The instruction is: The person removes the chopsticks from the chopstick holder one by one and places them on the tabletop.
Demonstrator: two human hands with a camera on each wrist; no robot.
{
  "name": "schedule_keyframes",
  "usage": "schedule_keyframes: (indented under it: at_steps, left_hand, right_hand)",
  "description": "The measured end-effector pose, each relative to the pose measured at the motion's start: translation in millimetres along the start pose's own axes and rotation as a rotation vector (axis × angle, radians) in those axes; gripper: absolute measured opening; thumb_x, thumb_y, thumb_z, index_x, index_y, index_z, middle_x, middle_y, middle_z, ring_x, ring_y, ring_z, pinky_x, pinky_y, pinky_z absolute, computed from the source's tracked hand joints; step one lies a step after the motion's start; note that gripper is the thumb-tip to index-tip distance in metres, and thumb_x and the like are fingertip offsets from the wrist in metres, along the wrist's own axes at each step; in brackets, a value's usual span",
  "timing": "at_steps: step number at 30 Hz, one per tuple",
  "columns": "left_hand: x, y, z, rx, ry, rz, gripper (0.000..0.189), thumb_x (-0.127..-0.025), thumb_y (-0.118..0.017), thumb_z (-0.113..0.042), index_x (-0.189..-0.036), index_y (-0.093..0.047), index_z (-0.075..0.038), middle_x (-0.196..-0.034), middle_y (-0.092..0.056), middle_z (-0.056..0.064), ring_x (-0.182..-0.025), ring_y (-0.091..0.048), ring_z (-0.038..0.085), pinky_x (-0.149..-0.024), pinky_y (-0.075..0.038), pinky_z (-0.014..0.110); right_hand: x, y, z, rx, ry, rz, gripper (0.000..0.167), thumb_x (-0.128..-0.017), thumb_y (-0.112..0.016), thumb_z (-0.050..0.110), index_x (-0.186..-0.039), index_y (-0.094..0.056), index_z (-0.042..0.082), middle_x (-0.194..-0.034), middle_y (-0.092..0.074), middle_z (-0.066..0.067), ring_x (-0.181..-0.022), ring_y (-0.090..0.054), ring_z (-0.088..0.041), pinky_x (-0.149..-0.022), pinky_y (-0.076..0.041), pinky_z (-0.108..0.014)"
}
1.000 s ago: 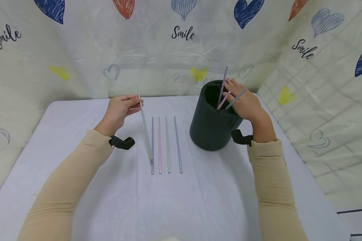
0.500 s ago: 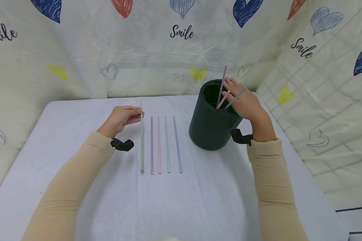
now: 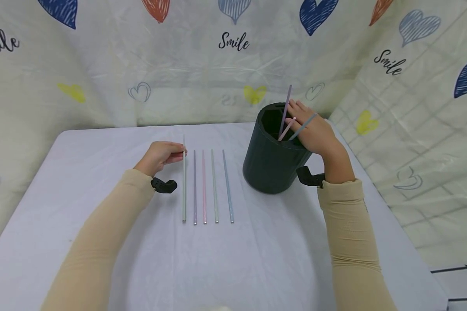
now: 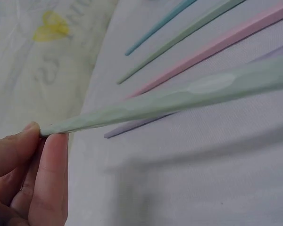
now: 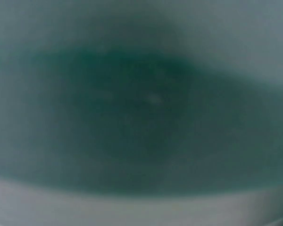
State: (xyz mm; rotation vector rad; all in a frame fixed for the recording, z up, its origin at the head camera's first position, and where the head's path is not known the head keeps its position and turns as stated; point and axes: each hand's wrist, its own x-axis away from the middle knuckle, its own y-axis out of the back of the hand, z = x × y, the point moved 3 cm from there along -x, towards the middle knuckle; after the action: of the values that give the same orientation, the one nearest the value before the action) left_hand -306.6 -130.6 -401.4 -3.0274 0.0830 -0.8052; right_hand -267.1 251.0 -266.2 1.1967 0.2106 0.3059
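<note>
A cream curtain (image 3: 187,65) printed with hearts (image 3: 317,15) in blue, red and yellow and the word "Smile" (image 3: 233,42) hangs behind a table (image 3: 272,259) draped in white cloth (image 3: 151,263); to the right, faint grid lines (image 3: 416,211) show through the curtain; beyond the table's near right corner, white tiles (image 3: 457,283) with dark joints appear.

Eight visible sticks (image 3: 204,190), one dark container (image 3: 274,168)

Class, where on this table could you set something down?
Bare cloth: between the sleeves, this side of the stick row, and between the row's blue stick and the dark container. Crowded: the container's mouth, with three sticks and the right hand.
</note>
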Motion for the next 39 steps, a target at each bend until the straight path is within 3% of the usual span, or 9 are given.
schedule_keyframes:
  at_steps: [19, 27, 35, 39]
  left_hand:
    - [-25.7, -1.9, 27.0, -0.111, 0.045, -0.100, 0.036, -0.091, -0.068, 0.000, -0.126, -0.060, 0.006, -0.063, -0.067, -0.008, -0.058, -0.066, 0.002, -0.066, -0.061, 0.018]
    - [-22.5, -0.5, 26.9, -0.230, -0.001, -0.125, 0.036, -0.091, -0.070, -0.003, -0.124, -0.063, 0.008, -0.064, -0.064, -0.007, -0.054, -0.063, 0.001, -0.066, -0.060, 0.017]
    - [-22.0, 0.5, 26.7, -0.248, -0.030, -0.139, 0.032, -0.090, -0.069, 0.000, -0.120, -0.065, 0.009, -0.060, -0.062, -0.008, -0.055, -0.061, -0.001, -0.062, -0.058, 0.014]
    - [-21.0, 1.3, 26.3, -0.236, -0.026, -0.155, 0.031, -0.091, -0.069, -0.002, -0.120, -0.065, 0.008, -0.061, -0.063, -0.008, -0.056, -0.062, 0.000, -0.066, -0.060, 0.015]
  right_hand:
    - [1.0, 1, 2, -0.014, -0.003, -0.011, 0.056, -0.110, -0.032, 0.030, -0.157, -0.017, 0.003, -0.166, -0.011, -0.017, -0.156, -0.003, -0.035, -0.128, -0.009, -0.055]
    - [1.0, 1, 3, -0.011, -0.010, -0.005, 0.056, -0.110, -0.031, 0.030, -0.157, -0.016, 0.003, -0.167, -0.010, -0.016, -0.156, -0.003, -0.034, -0.128, -0.008, -0.055]
    - [0.7, 2, 3, -0.015, -0.013, 0.001, 0.057, -0.110, -0.031, 0.030, -0.157, -0.015, 0.003, -0.167, -0.009, -0.016, -0.156, -0.002, -0.034, -0.128, -0.008, -0.055]
    - [0.9, 1, 3, -0.015, -0.010, 0.004, 0.057, -0.110, -0.031, 0.030, -0.157, -0.015, 0.003, -0.167, -0.009, -0.017, -0.156, -0.002, -0.034, -0.128, -0.008, -0.055]
